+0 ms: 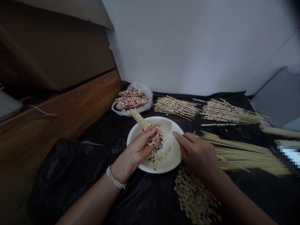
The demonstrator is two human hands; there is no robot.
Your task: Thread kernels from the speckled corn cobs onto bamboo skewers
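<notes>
Over a white bowl (178,126), my left hand (146,139) pinches a corn kernel (158,125) at its fingertips. My right hand (199,148) grips a thin wooden skewer (166,130), whose far end points at the left fingertips; whether it pierces the kernel is too small to tell. A partly stripped corn cob (138,118) lies across the bowl's left rim, its lower end hidden behind my left hand. Loose pale and dark red kernels (159,156) lie in the bowl.
Corn cobs (132,102) lie on a plastic bag (148,90) at the back. Two piles of kernel-threaded skewers (175,106) are by the wall. Bare skewers (243,153) and pale flat kernels or seeds (197,200) lie right, on black plastic sheeting (93,168). A wooden panel (70,100) stands left.
</notes>
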